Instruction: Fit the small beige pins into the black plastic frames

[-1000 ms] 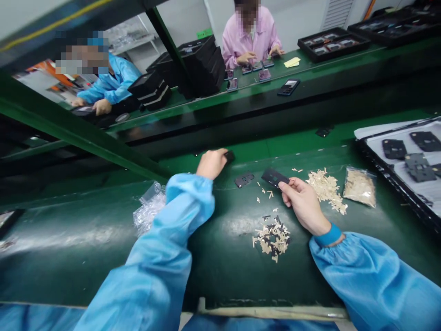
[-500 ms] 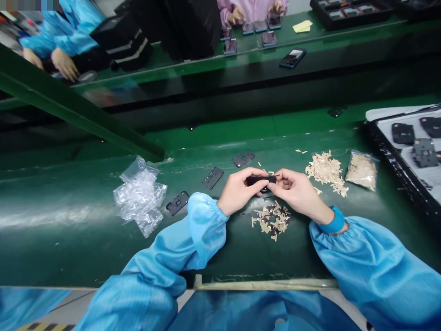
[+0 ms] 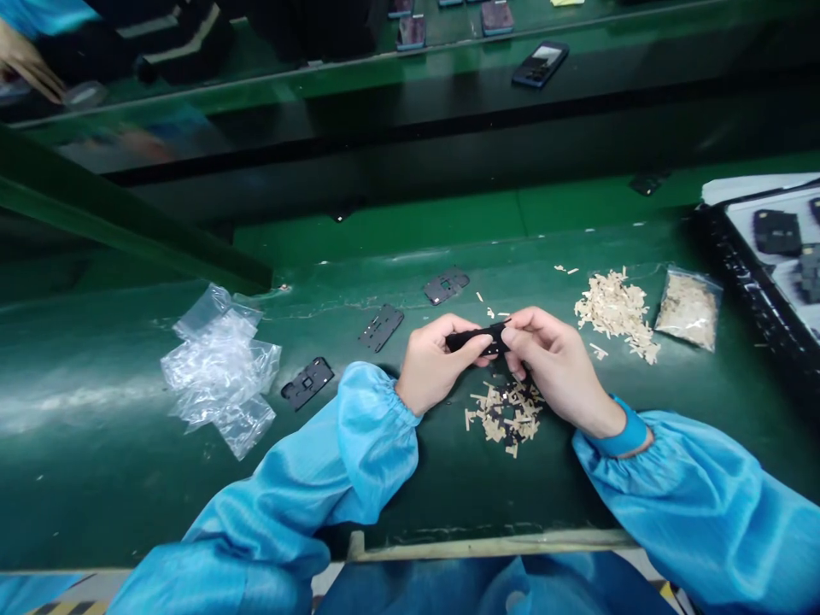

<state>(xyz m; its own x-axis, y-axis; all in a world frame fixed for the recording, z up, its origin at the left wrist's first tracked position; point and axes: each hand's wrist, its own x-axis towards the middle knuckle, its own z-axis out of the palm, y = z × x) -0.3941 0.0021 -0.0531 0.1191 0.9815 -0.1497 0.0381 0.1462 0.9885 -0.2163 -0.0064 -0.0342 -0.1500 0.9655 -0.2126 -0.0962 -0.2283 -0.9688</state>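
Between my two hands is a small black plastic phone part (image 3: 472, 339), tilted above the table. My left hand (image 3: 436, 359) grips its left end, thumb along the near side. The fingers of my right hand (image 3: 556, 359) pinch its right end. Just below my hands lies a loose pile of small beige strips and black bits (image 3: 506, 414). Three similar black plastic parts lie to the left: one (image 3: 447, 285) beyond my left hand, one (image 3: 382, 328) nearer, and one (image 3: 307, 383) by my left sleeve. My fingers hide part of the held piece.
Clear plastic bags (image 3: 221, 367) are heaped on the left. To the right are a beige strip pile (image 3: 615, 312) and a filled zip bag (image 3: 688, 307). A black-rimmed tray (image 3: 746, 299) holds more black parts. A green beam (image 3: 147, 226) slants across the left. Another person's hand (image 3: 29, 64) shows at upper left.
The view has tipped downward, so the far bench shows less. The black part has turned in my hands and shows more of its face, and my right fingers have shifted along it.
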